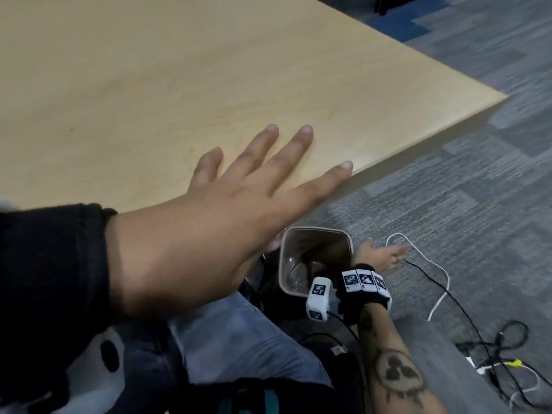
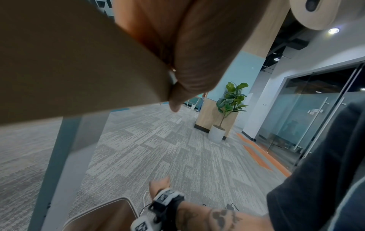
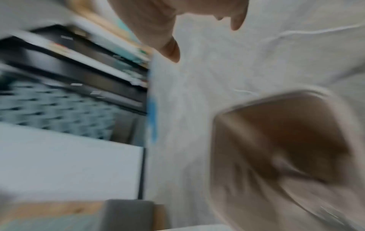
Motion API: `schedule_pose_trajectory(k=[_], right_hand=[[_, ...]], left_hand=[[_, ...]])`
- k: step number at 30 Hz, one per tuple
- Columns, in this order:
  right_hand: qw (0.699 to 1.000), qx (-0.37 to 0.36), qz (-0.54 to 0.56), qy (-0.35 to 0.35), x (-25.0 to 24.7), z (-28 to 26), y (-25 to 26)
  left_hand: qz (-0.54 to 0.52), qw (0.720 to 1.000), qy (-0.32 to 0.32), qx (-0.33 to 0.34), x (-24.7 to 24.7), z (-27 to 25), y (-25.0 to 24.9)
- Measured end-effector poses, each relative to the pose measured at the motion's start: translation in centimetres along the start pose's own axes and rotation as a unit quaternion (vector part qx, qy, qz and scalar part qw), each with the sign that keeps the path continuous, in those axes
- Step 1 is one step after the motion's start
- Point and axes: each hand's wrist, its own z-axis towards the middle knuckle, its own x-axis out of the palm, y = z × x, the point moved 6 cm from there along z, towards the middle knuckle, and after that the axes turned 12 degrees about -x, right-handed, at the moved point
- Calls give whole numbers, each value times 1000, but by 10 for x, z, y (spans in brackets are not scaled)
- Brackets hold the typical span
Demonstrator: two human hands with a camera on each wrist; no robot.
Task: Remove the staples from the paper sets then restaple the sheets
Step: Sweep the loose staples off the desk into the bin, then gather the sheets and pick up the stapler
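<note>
No paper, stapler or staple remover shows in any view. My left hand lies flat with fingers spread on the near edge of the light wooden table; its palm fills the top of the left wrist view against the table edge. My right hand hangs below the table, over the carpet, just right of a small beige waste bin. Its fingers are extended and hold nothing. The blurred right wrist view shows the right hand's fingertips above the carpet, with the bin beside them.
White and black cables lie on the grey carpet right of the bin, with a tangle of wires nearer me. My knees in jeans sit under the table edge. A table leg and a potted plant stand further off.
</note>
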Motion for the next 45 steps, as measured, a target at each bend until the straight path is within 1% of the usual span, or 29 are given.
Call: schedule_pose_trajectory(k=[1, 2, 4, 7, 8, 9, 10, 12, 13, 14, 15, 16, 17, 18, 19, 22, 24, 26, 28, 30, 32, 33, 35, 38, 40, 41, 42, 43, 45], right_hand=[[995, -87, 35, -16, -15, 1, 32], [984, -156, 76, -35, -31, -3, 61], [945, -257, 195, -50, -69, -30, 120], [864, -418, 265, -92, -133, -82, 211], [832, -474, 269, -99, -150, -100, 239], [799, -533, 267, -83, -162, -119, 267], [766, -586, 260, -42, -169, -138, 292], [708, -665, 211, 110, -168, -178, 338], [675, -693, 148, 204, -159, -198, 357], [635, -712, 50, 294, -144, -214, 370], [580, -726, -75, 362, -127, -228, 379], [515, -729, -193, 408, -109, -240, 387], [457, -722, -277, 439, -92, -251, 395], [420, -711, -322, 463, -76, -264, 404], [403, -697, -335, 489, -61, -279, 413], [391, -641, -309, 584, -11, -328, 425], [370, -617, -330, 611, 15, -360, 419], [355, -598, -349, 628, 32, -388, 410], [336, -601, -364, 627, 46, -413, 406], [313, -627, -378, 606, 54, -429, 405], [292, -658, -380, 581, 59, -446, 404], [271, -679, -381, 567, 62, -455, 403], [206, -718, -379, 546, 67, -476, 396], [103, -748, -367, 544, 78, -504, 380], [53, -752, -372, 542, 85, -513, 371], [40, -754, -371, 540, 88, -513, 369], [37, -758, -366, 538, 88, -513, 371], [43, -762, -362, 535, 88, -509, 375], [74, -771, -365, 517, 90, -498, 387]], left_hand=[[7, 1000, -7, 6, 3, -2, 2], [-6, 1000, 5, 1, 1, 0, 0], [-61, 995, 72, -37, 1, 5, 2], [-69, 978, 188, -56, 3, 1, 7], [-97, 971, 215, -44, 1, 1, 8], [-145, 965, 216, -27, -4, 1, 10], [-211, 956, 203, -22, -13, 2, 13], [-342, 922, 178, -30, -28, 3, 29], [-379, 909, 167, -49, -35, 3, 41], [-390, 905, 155, -73, -41, 2, 56], [-382, 907, 145, -99, -47, -2, 74], [-367, 910, 143, -129, -52, -8, 95], [-351, 909, 146, -168, -56, -17, 116], [-345, 904, 149, -205, -61, -28, 138], [-342, 894, 147, -247, -64, -40, 163], [-344, 841, 90, -408, -80, -89, 236], [-341, 798, 51, -495, -87, -130, 276], [-337, 759, 46, -555, -86, -175, 309], [-317, 719, 64, -615, -81, -229, 337], [-268, 683, 103, -672, -73, -280, 354], [-178, 652, 183, -714, -65, -325, 362], [-128, 643, 217, -723, -60, -344, 366], [-56, 639, 265, -720, -48, -370, 371], [-47, 630, 298, -716, -29, -391, 377], [-69, 619, 282, -730, -23, -396, 383], [-81, 614, 268, -738, -21, -396, 385], [-95, 612, 251, -744, -19, -397, 388], [-105, 611, 237, -748, -16, -398, 392], [-115, 605, 220, -756, -9, -401, 404]])
